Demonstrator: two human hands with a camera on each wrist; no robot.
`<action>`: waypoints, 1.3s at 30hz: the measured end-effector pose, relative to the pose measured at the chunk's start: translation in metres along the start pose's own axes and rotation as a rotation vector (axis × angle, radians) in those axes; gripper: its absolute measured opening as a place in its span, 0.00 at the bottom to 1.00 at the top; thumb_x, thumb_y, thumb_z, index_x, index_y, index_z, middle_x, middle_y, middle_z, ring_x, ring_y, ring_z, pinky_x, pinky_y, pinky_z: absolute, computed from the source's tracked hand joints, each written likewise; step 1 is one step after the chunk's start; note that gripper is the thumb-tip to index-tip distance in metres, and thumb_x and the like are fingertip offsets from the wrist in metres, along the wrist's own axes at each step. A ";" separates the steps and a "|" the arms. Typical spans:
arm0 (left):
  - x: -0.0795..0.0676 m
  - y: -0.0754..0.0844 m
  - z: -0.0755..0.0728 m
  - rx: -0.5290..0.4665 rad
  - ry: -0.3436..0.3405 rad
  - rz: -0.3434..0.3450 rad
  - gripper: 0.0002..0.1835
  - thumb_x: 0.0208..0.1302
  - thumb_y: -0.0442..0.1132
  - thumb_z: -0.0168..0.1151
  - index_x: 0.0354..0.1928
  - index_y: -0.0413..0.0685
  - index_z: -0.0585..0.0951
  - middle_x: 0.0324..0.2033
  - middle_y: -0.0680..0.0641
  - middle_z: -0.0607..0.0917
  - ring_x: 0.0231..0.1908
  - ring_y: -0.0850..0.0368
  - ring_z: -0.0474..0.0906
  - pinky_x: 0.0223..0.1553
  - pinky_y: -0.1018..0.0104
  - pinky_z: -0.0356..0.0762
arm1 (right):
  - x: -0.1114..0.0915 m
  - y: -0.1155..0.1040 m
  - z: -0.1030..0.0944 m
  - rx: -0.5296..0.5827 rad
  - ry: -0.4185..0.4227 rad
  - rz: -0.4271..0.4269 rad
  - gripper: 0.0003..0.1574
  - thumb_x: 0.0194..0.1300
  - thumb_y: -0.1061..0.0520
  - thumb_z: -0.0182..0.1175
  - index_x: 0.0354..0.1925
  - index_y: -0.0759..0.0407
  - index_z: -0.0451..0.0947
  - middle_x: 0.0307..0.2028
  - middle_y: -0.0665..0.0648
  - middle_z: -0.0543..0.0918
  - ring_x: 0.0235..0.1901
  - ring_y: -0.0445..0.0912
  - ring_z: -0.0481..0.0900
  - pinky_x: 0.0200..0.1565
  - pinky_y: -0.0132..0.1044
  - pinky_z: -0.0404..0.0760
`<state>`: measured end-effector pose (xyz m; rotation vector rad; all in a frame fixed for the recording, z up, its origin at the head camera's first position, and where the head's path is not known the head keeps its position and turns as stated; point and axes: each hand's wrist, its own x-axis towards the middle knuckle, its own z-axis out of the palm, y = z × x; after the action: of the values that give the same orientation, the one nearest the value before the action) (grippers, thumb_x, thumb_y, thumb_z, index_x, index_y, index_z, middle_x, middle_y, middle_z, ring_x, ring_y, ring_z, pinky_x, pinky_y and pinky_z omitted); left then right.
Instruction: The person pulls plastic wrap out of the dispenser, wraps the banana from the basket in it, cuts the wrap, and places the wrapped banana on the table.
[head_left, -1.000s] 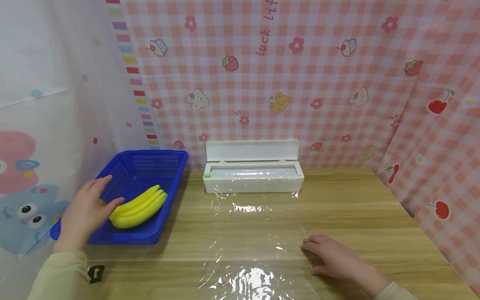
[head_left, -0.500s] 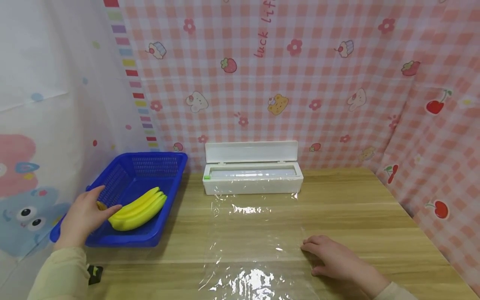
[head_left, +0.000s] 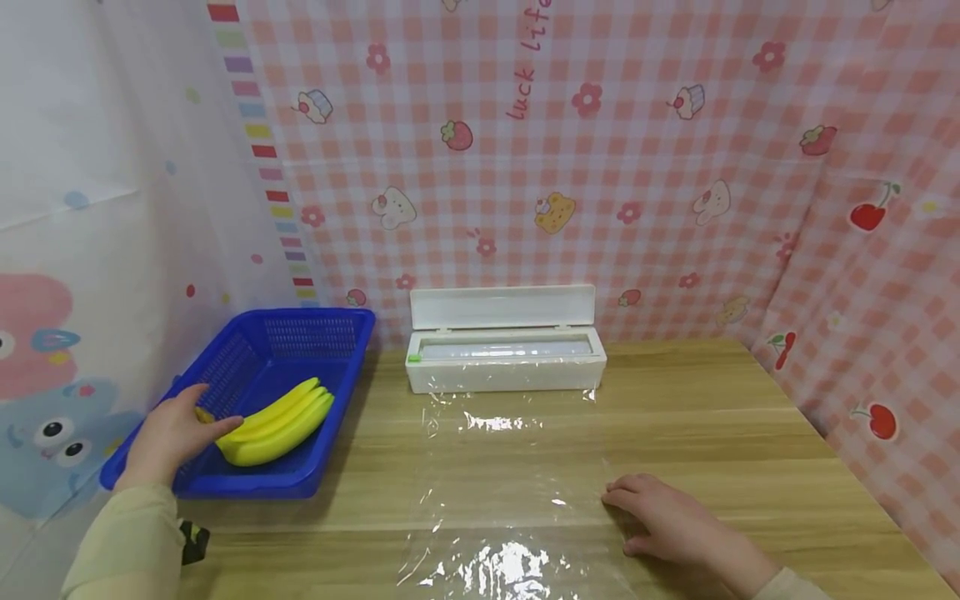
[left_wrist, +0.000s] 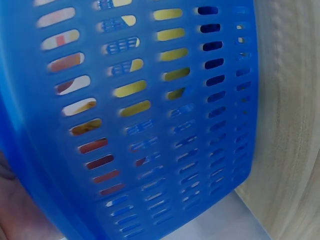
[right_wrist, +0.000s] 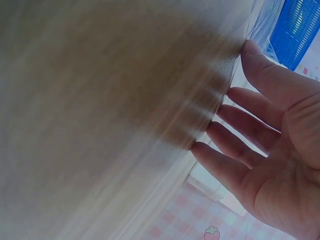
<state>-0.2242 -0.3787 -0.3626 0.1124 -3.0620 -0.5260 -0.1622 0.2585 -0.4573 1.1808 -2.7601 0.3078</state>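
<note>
My left hand [head_left: 168, 433] reaches over the near left rim of the blue basket [head_left: 318, 442]. Its thumb and index finger are spread beside the stem end of a bunch of yellow bananas [head_left: 281, 429]; the other fingers are hidden from above. Through the basket slots in the left wrist view, yellow banana skin shows with fingers near it; contact cannot be made out. A clear sheet of cling film [head_left: 495, 500] runs from a white dispenser box [head_left: 506, 375] along the table. On the tabletop by the film's right edge, my right hand [right_wrist: 260, 135] rests its fingertips, fingers extended.
The dispenser's white lid [head_left: 502, 307] stands raised behind the roll. A small dark object [head_left: 195, 542] lies by the left sleeve. Patterned cloth [head_left: 480, 167] hangs behind the wooden table [head_left: 697, 408] and along both sides.
The left hand has lowered into the basket and closer to the banana stem end. My right hand stays in place at the film's edge. The head view tilts up slightly.
</note>
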 end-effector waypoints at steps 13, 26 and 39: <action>0.008 -0.009 0.003 -0.005 -0.055 -0.023 0.50 0.60 0.60 0.65 0.63 0.18 0.62 0.60 0.15 0.62 0.56 0.17 0.62 0.53 0.27 0.65 | 0.000 0.000 -0.001 -0.001 -0.007 0.000 0.35 0.45 0.50 0.78 0.51 0.62 0.80 0.49 0.59 0.81 0.49 0.55 0.78 0.51 0.49 0.79; 0.011 -0.007 0.001 -0.083 -0.109 0.006 0.32 0.63 0.44 0.66 0.53 0.18 0.72 0.46 0.21 0.78 0.28 0.47 0.84 0.34 0.46 0.82 | -0.001 -0.001 -0.002 0.019 -0.020 0.029 0.35 0.46 0.52 0.78 0.52 0.61 0.80 0.49 0.58 0.80 0.50 0.55 0.78 0.51 0.49 0.79; 0.006 -0.010 0.004 -0.154 -0.056 -0.040 0.21 0.62 0.39 0.65 0.46 0.23 0.78 0.41 0.25 0.80 0.28 0.47 0.82 0.32 0.47 0.81 | -0.001 0.000 0.000 0.019 0.003 0.007 0.35 0.45 0.52 0.78 0.51 0.61 0.80 0.49 0.58 0.80 0.49 0.55 0.78 0.51 0.49 0.80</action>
<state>-0.2294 -0.3875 -0.3698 0.1579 -3.0642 -0.7772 -0.1614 0.2598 -0.4572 1.1745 -2.7656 0.3364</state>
